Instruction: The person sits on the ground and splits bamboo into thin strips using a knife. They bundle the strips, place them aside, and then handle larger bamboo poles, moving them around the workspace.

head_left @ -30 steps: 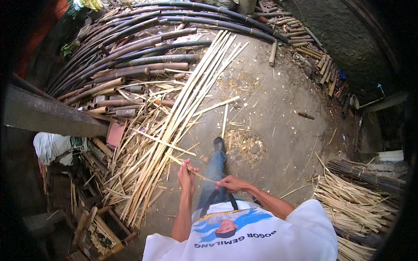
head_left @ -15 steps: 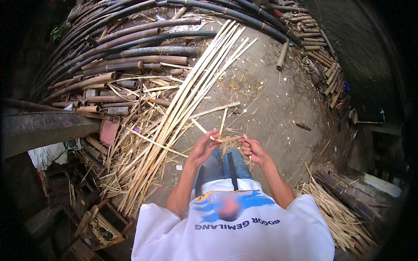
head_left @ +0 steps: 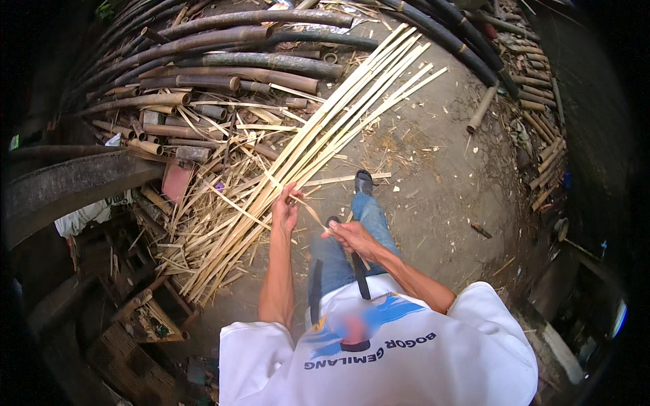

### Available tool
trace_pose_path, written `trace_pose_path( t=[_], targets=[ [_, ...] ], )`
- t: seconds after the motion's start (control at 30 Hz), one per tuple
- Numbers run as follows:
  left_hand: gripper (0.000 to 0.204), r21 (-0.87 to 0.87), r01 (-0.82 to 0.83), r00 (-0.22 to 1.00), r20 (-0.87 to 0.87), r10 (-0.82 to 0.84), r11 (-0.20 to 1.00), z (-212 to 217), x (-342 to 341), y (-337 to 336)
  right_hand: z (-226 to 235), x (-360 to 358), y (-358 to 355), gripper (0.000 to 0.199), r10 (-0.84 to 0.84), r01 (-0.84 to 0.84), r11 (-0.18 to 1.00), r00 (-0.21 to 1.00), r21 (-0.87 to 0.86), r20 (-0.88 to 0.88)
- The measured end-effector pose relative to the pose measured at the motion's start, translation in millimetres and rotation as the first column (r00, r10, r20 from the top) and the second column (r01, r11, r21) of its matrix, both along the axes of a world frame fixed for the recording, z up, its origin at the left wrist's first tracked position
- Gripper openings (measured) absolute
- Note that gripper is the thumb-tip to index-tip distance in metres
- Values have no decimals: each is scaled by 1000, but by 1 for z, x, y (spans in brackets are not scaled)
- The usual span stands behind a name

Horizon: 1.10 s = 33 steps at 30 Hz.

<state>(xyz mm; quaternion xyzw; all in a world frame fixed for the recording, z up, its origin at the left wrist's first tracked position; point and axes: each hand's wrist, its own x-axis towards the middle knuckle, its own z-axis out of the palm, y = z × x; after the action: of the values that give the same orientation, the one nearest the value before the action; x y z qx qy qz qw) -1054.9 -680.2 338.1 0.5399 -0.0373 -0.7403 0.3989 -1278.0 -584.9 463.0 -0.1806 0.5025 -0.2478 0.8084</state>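
A thin, pale bamboo strip (head_left: pixel 313 214) stretches between my two hands, bent downward toward the right. My left hand (head_left: pixel 285 211) is raised beside the pile of split bamboo, its fingers and thumb closed on the strip's upper part. Lower and nearer my body, my right hand (head_left: pixel 355 238) pinches the same strip between thumb and fingers. Part of the strip is hidden behind the right hand. Long split bamboo slats (head_left: pixel 318 139) lie in a diagonal bundle just beyond my left hand.
Dark bamboo poles (head_left: pixel 264 64) are stacked at the far left. Loose bamboo slivers (head_left: pixel 217 247) heap up on the left, near a low bamboo frame (head_left: pixel 159 314). A concrete ledge (head_left: pixel 74 189) juts in there. Cut bamboo pieces (head_left: pixel 538 95) line the far right. My shoe (head_left: pixel 363 181) stands on the ground.
My left hand has gone up and left, the right hand down and left, so the strip now slants. One leg has stepped forward, and the view has shifted.
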Motion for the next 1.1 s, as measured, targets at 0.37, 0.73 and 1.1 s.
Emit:
trace_pose_path(
  t=[0.37, 0.73, 1.1],
  targets=[
    [67, 219, 412, 911, -109, -398, 884, -100, -81, -49, -231, -100, -101, 18, -524, 521, 842, 851, 139, -17],
    [101, 262, 702, 102, 883, -458, 662, -458, -21, -191, -638, -81, -157, 63, -733, 818, 467, 571, 337, -370],
    [94, 388, 714, 44, 806, -590, 583, -578, 9, -257, -709, -8, -240, 55, -869, 893, 310, 406, 326, -284]
  ],
)
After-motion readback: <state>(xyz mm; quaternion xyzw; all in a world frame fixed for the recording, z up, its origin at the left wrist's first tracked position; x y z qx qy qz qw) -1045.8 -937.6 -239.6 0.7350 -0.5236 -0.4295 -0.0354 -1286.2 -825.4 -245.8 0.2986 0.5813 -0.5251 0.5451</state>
